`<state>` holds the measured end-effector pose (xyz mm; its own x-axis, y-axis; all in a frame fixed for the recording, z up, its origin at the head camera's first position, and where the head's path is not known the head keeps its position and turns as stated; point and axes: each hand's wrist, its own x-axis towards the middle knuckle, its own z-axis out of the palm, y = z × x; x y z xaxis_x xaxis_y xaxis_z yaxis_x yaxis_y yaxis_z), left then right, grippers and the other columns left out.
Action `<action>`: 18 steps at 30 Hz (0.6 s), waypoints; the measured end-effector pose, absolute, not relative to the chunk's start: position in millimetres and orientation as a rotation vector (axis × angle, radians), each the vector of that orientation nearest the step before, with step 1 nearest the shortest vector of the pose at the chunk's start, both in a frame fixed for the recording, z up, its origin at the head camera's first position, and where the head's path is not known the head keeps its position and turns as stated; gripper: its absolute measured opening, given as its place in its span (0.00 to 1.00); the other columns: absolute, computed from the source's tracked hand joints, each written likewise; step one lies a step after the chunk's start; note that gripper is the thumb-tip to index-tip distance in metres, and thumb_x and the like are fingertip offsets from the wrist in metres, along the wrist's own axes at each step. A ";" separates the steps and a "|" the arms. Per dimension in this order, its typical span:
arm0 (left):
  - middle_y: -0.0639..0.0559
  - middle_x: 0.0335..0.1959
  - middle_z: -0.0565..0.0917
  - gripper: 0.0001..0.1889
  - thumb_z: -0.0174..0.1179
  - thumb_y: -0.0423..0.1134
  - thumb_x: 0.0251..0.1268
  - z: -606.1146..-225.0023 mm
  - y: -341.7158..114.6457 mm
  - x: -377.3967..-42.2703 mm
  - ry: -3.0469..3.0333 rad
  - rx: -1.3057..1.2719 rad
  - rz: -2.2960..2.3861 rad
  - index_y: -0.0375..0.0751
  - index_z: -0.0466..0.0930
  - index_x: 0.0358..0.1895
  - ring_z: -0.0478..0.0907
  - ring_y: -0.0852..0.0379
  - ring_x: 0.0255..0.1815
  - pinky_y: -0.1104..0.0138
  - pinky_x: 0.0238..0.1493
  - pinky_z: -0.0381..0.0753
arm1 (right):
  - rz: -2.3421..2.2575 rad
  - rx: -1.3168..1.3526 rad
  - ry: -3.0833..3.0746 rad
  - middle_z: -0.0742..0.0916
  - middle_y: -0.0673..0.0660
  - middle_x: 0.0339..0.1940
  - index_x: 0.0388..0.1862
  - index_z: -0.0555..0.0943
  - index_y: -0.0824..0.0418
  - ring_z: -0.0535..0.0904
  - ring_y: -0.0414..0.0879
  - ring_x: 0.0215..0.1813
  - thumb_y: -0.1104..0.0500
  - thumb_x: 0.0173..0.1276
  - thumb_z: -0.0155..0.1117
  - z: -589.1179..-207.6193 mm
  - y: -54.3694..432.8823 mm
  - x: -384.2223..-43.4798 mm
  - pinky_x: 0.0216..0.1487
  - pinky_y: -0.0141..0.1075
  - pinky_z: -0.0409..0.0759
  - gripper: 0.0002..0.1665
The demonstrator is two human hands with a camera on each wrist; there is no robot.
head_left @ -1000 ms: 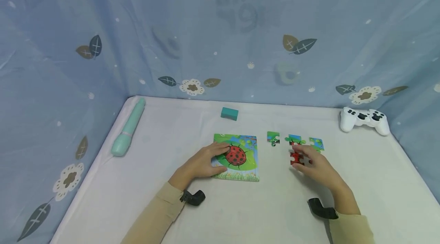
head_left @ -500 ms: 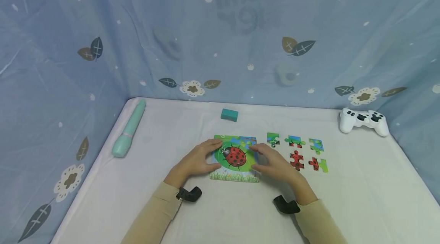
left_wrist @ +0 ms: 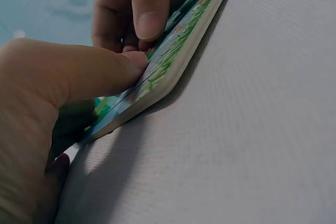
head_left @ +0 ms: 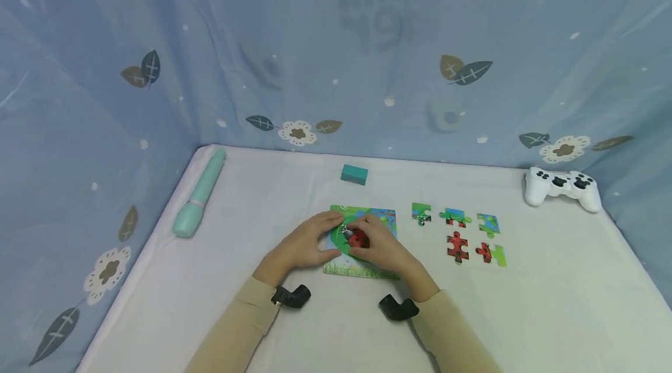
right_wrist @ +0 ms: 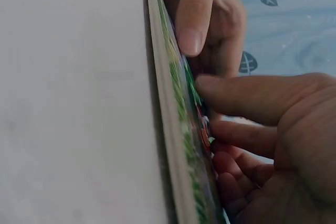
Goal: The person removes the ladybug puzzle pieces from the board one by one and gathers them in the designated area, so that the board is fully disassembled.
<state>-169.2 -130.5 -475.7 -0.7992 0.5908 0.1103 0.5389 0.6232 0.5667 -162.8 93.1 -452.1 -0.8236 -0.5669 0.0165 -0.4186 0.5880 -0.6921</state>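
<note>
Surface [head_left: 556, 303]: white
Board [head_left: 343, 267]: glossy green, spotted red ladybird [head_left: 357, 237]
Pieces [head_left: 458, 247]: jigsaw-cut
Left hand [head_left: 307, 241]: wide, on board
Right hand [head_left: 385, 247]: wide, over ladybird

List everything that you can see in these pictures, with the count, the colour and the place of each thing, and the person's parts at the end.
Puzzle board: one, green and blue with red ladybird, under the hands
Loose puzzle pieces: five, green, blue, red, right of the board
Block: one, teal, beyond the board
Rod: one, mint green, far left
Game controller: one, white, far right
Tabletop: one, white, under everything
Curtain: blue, leaf-and-flower print, behind and at both sides
Wrist devices: two, black, one per wrist
Sleeves: two, beige, at the near edge
Left hand: one, bare, at the board's left side
Right hand: one, bare, over the board's right half
</note>
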 end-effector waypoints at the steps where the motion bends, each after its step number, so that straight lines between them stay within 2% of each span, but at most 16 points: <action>1: 0.47 0.70 0.67 0.37 0.62 0.54 0.58 -475.0 -130.7 -169.3 2.754 0.962 0.912 0.39 0.67 0.68 0.60 0.47 0.72 0.52 0.71 0.63 | -1.073 -0.819 2.612 0.75 0.59 0.52 0.59 0.75 0.65 0.71 0.48 0.50 0.58 0.61 0.68 -453.5 92.6 -162.8 0.49 0.41 0.76 0.27; 10: 0.47 0.70 0.66 0.37 0.62 0.54 0.58 -475.6 -131.4 -171.7 2.747 0.978 0.900 0.38 0.66 0.68 0.60 0.48 0.73 0.52 0.71 0.63 | -1.105 -0.812 2.628 0.74 0.60 0.54 0.57 0.76 0.64 0.71 0.49 0.52 0.59 0.61 0.68 -459.2 91.0 -163.5 0.52 0.43 0.77 0.26; 18: 0.46 0.70 0.67 0.37 0.61 0.53 0.58 -475.8 -131.4 -169.8 2.750 1.002 0.914 0.37 0.66 0.68 0.61 0.48 0.72 0.52 0.70 0.64 | -1.115 -0.852 2.622 0.75 0.58 0.51 0.54 0.74 0.65 0.69 0.47 0.50 0.59 0.60 0.68 -460.9 90.3 -164.0 0.50 0.42 0.75 0.25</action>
<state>-169.8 -131.4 -475.8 -0.7837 0.6081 0.1267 0.5630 0.6091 0.5585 -164.0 90.3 -460.9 -0.8231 -0.5641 0.0659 -0.4388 0.5581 -0.7043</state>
